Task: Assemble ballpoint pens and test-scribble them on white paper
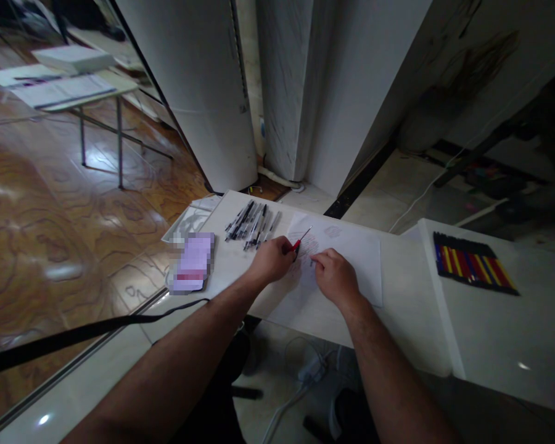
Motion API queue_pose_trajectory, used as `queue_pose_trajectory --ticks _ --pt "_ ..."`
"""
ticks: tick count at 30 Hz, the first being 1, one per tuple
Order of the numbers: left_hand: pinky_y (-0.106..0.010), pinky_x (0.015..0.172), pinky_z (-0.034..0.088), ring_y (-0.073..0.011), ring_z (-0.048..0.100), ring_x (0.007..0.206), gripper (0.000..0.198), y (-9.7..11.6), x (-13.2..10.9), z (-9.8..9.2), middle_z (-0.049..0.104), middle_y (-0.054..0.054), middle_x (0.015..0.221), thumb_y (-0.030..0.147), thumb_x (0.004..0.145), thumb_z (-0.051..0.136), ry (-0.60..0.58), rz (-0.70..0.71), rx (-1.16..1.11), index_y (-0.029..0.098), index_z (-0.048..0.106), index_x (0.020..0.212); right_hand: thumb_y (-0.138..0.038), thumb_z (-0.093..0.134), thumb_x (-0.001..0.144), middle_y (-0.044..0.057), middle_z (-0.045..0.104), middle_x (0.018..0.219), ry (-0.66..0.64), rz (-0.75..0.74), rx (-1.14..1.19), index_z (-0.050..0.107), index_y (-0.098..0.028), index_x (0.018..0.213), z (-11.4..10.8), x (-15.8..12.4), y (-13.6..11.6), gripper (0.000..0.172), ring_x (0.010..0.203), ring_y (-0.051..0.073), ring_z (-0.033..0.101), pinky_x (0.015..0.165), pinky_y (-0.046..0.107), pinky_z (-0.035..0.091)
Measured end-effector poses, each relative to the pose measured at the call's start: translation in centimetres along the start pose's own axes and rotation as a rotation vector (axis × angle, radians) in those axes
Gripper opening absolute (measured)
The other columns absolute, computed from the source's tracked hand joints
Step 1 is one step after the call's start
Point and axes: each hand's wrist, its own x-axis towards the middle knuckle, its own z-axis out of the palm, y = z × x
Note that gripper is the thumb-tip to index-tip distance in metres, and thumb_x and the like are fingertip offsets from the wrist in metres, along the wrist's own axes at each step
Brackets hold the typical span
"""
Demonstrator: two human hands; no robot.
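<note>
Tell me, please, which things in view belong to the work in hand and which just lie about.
Likely in the work:
red pen-like item, in the left hand
marked paper
loose pens

Seemingly just lying about:
row of coloured pens
pixelated lilac item

"Dim or bright?"

"Dim, darkest in the corner right of and beyond the table [409, 277]. Brighter left of it, with white glare on the wooden floor [41, 203]."

"Any shadows?"

"Soft and grey, on the paper [369, 265] toward the table's near edge."

"Sharp?"

"Fairly, on the table. Soft at the desk [129, 87] beyond its left end; blocky over the phone [195, 250] beside that end."

"Distorted?"

"Yes, wide-angle, with outward lean in the panels [198, 98] behind the table."
</note>
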Motion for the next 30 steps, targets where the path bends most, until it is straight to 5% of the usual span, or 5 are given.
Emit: queue_pose_trajectory --ticks 16,30 --pt "-0.025 0.061 0.039 -0.0153 0.06 0.07 0.016 -0.4 0.0 0.3 0.07 -0.004 0.081 0.029 0.079 0.06 -0.019 0.02 -0.072 0.017 0.068 0.087 -0.024 0.053 0.089 0.005 0.066 0.096 0.003 0.031 -0.066 0.07 -0.023 0.092 -0.3 -0.1 0.1 0.017 0.092 0.017 0.061 0.079 0.025 0.044" --pt "-0.026 0.059 0.04 -0.0167 0.06 0.07 0.015 -0.3 -0.8 0.2 0.071 -0.004 0.082 0.029 0.077 0.062 -0.014 -0.011 -0.102 0.02 0.068 0.087 -0.022 0.054 0.086 0.006 0.07 0.091 -0.006 0.094 -0.093 0.066 -0.022 0.1 0.5 -0.2 1.2 0.018 0.079 0.019 0.064 0.066 0.028 0.041"
